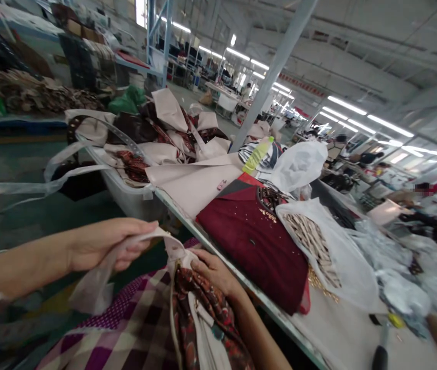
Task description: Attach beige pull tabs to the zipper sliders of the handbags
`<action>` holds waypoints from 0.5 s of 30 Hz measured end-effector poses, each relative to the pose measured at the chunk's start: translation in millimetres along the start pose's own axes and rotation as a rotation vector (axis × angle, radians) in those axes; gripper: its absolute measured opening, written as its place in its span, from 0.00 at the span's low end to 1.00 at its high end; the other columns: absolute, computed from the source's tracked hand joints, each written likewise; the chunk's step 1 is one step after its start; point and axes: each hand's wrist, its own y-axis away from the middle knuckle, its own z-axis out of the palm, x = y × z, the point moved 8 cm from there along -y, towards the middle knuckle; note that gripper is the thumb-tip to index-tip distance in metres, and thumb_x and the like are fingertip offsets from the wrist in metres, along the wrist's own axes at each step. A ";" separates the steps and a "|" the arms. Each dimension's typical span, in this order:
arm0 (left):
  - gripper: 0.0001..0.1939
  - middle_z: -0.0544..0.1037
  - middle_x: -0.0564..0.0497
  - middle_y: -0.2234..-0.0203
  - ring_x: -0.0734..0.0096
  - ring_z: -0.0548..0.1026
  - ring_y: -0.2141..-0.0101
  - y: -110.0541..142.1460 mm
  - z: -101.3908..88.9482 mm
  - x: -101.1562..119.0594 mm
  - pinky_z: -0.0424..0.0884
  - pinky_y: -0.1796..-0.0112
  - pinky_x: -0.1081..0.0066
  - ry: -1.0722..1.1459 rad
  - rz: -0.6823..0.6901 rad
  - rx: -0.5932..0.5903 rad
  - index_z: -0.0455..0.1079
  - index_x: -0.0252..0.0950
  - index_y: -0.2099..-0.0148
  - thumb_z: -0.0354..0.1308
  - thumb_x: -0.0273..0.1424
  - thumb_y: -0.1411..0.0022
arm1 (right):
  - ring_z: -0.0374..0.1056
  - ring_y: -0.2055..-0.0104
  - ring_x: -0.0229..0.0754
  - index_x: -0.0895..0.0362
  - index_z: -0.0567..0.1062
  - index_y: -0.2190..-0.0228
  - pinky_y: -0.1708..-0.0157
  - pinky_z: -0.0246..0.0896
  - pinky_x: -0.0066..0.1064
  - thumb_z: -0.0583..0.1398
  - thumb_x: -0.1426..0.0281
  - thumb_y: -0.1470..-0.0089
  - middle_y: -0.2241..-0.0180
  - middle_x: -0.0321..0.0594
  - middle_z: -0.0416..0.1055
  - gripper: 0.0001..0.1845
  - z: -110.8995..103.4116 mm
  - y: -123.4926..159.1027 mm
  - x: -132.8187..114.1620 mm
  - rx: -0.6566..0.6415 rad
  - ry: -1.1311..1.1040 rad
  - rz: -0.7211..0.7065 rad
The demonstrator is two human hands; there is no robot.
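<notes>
A pale strap [126, 244] runs through the closed fingers of my left hand [106, 245], and its loose end hangs below. Its other end meets the top edge of an unfinished bag [187, 303] with red-brown patterned lining and a pale zipper strip. My right hand [214, 272] grips the bag's edge right by that joint, the fingers partly hidden behind it. The bag rests over my lap, on a checked purple and cream apron [126, 329], beside the table's edge.
To my right, the table holds a folded maroon cloth [252, 241], zebra-print pieces in a white bag [314, 246], small gold pieces [322, 285] and a black-handled tool [380, 354]. A plastic tub [126, 198] heaped with bag parts stands ahead. A slanting post [272, 77] rises beyond.
</notes>
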 end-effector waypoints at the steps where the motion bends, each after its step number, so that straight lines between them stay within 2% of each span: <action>1: 0.28 0.50 0.59 0.86 0.79 0.47 0.86 -3.7 -7.8 -7.8 0.52 0.84 0.75 0.121 -0.107 -0.021 0.53 0.39 0.76 0.39 0.52 0.29 | 0.64 0.40 0.48 0.56 0.73 0.45 0.37 0.52 0.41 0.62 0.47 0.44 0.44 0.43 0.71 0.33 -0.4 5.3 -3.9 0.001 0.028 0.007; 2: 0.27 0.49 0.60 0.86 0.81 0.45 0.86 -8.8 -16.6 -12.9 0.51 0.84 0.75 0.184 -0.170 -0.030 0.52 0.40 0.75 0.41 0.52 0.31 | 0.61 0.37 0.48 0.55 0.72 0.43 0.35 0.48 0.40 0.62 0.48 0.44 0.40 0.43 0.68 0.34 -1.3 11.4 -7.8 0.013 0.053 0.021; 3: 0.25 0.52 0.60 0.86 0.81 0.46 0.86 -16.1 -28.1 -14.5 0.51 0.85 0.75 0.156 -0.170 -0.008 0.56 0.39 0.73 0.44 0.52 0.33 | 0.59 0.36 0.48 0.56 0.71 0.42 0.34 0.45 0.39 0.62 0.50 0.43 0.39 0.44 0.66 0.34 -2.8 18.6 -11.3 0.031 0.075 0.043; 5: 0.22 0.62 0.59 0.84 0.78 0.54 0.86 -33.0 -52.7 -11.9 0.52 0.85 0.75 -0.025 -0.060 0.116 0.65 0.35 0.61 0.52 0.51 0.37 | 0.62 0.39 0.49 0.58 0.73 0.44 0.36 0.49 0.40 0.58 0.51 0.40 0.42 0.46 0.69 0.30 -7.0 36.1 -17.4 0.062 0.099 0.106; 7: 0.25 0.69 0.58 0.80 0.75 0.63 0.83 -44.9 -64.6 -7.7 0.57 0.83 0.75 -0.220 0.070 0.250 0.67 0.32 0.53 0.55 0.50 0.39 | 0.68 0.51 0.49 0.59 0.78 0.53 0.48 0.60 0.37 0.58 0.52 0.42 0.54 0.44 0.75 0.26 -8.9 56.2 -20.4 0.051 0.098 0.198; 8: 0.25 0.70 0.58 0.79 0.74 0.66 0.81 -47.3 -64.8 -7.3 0.60 0.81 0.75 -0.277 0.110 0.314 0.68 0.32 0.53 0.56 0.49 0.39 | 0.69 0.58 0.46 0.59 0.79 0.57 0.57 0.62 0.34 0.62 0.53 0.46 0.62 0.40 0.75 0.24 -8.4 66.6 -19.1 0.027 0.092 0.268; 9: 0.23 0.71 0.56 0.77 0.73 0.69 0.77 -46.6 -61.7 -6.8 0.64 0.76 0.75 -0.320 0.146 0.379 0.68 0.31 0.53 0.56 0.48 0.38 | 0.67 0.64 0.42 0.59 0.79 0.62 0.65 0.60 0.30 0.65 0.55 0.50 0.68 0.36 0.72 0.21 -8.1 76.5 -16.7 0.010 0.080 0.340; 10: 0.19 0.73 0.55 0.73 0.71 0.72 0.72 -41.8 -54.8 -3.4 0.68 0.70 0.73 -0.378 0.210 0.447 0.69 0.32 0.54 0.56 0.44 0.35 | 0.63 0.68 0.39 0.59 0.77 0.66 0.69 0.56 0.27 0.68 0.57 0.54 0.72 0.33 0.68 0.19 -9.0 85.1 -13.9 0.012 0.061 0.403; 12: 0.11 0.76 0.51 0.65 0.66 0.74 0.62 -19.2 -23.4 14.7 0.71 0.57 0.66 -0.574 0.502 0.529 0.70 0.33 0.56 0.58 0.37 0.33 | 0.57 0.70 0.36 0.59 0.74 0.69 0.71 0.51 0.25 0.69 0.60 0.56 0.74 0.30 0.62 0.17 -14.6 94.9 -10.1 0.072 0.003 0.449; 13: 0.07 0.77 0.50 0.61 0.64 0.73 0.58 -2.3 1.0 23.7 0.69 0.51 0.62 -0.673 0.698 0.518 0.71 0.34 0.56 0.59 0.33 0.33 | 0.56 0.70 0.35 0.59 0.73 0.70 0.71 0.51 0.25 0.68 0.59 0.53 0.74 0.30 0.61 0.17 -18.8 95.8 -10.0 0.117 -0.035 0.424; 14: 0.05 0.78 0.50 0.60 0.64 0.73 0.56 16.7 29.0 29.5 0.67 0.47 0.61 -0.755 0.904 0.465 0.72 0.35 0.56 0.58 0.30 0.32 | 0.56 0.70 0.35 0.59 0.72 0.71 0.70 0.52 0.25 0.67 0.57 0.50 0.74 0.31 0.61 0.18 -22.8 94.8 -11.1 0.156 -0.083 0.382; 15: 0.06 0.79 0.49 0.58 0.64 0.73 0.53 32.3 54.5 29.4 0.66 0.45 0.61 -0.788 1.038 0.379 0.73 0.36 0.55 0.55 0.28 0.30 | 0.55 0.70 0.35 0.59 0.71 0.70 0.69 0.52 0.25 0.66 0.55 0.48 0.73 0.31 0.61 0.19 -25.9 92.8 -12.5 0.186 -0.145 0.343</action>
